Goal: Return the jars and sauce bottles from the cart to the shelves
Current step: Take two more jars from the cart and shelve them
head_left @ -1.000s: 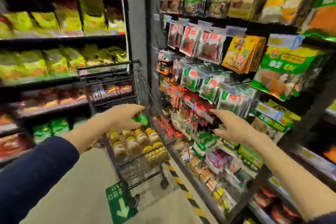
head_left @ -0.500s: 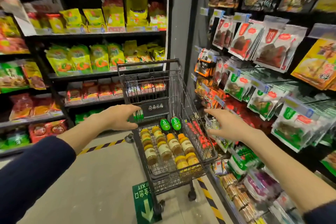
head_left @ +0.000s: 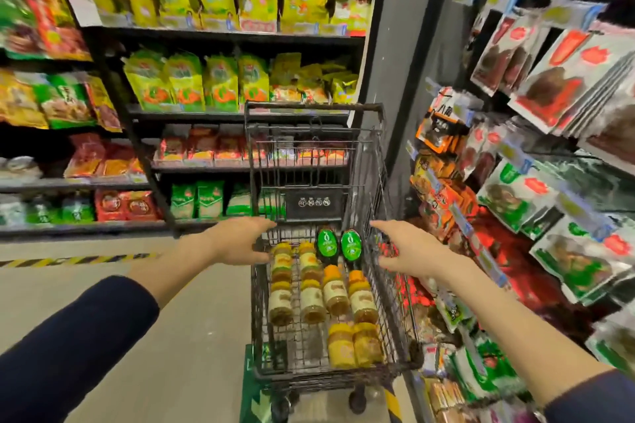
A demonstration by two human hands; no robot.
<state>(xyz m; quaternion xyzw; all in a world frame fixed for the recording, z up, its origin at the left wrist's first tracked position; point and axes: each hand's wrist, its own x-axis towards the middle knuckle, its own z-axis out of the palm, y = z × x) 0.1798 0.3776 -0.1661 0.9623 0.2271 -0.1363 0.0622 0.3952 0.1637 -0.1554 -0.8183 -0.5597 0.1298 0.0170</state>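
Between packet-lined shelves [head_left: 223, 38], a black wire cart [head_left: 395, 285] holds yellow-capped jars [head_left: 335, 290]; left hand [head_left: 237, 240] and right hand [head_left: 409, 251] spread, empty.

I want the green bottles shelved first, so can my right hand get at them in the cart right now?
Probably yes. The right hand hovers empty at the cart rim beside the green bottles; the basket is open on top with nothing covering them.
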